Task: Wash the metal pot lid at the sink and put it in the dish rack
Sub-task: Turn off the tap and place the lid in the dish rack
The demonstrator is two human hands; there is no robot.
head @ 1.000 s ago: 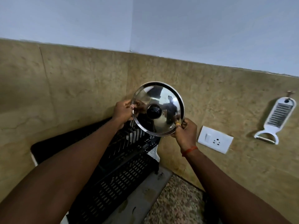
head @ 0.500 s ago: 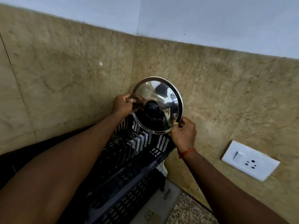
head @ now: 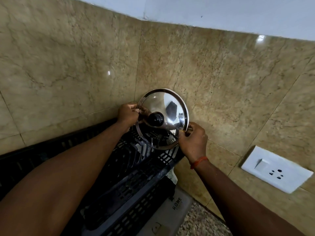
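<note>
The shiny metal pot lid [head: 168,106] with a black knob stands nearly upright on its edge, its lower rim down among the far slots of the black dish rack [head: 136,181]. My left hand [head: 128,114] grips the lid's left rim. My right hand [head: 193,141] pinches the lower right rim; a red thread circles that wrist. The lid's back is close to the tan marble wall.
A white switch and socket plate [head: 276,169] is on the wall at the right. A grey drip tray [head: 172,213] lies under the rack on the speckled counter [head: 201,222]. The marble backsplash runs behind everything.
The lid has come down, and its lower rim now sits in the rack's far slots. Both hands keep their grip. My view has tilted down and closer.
</note>
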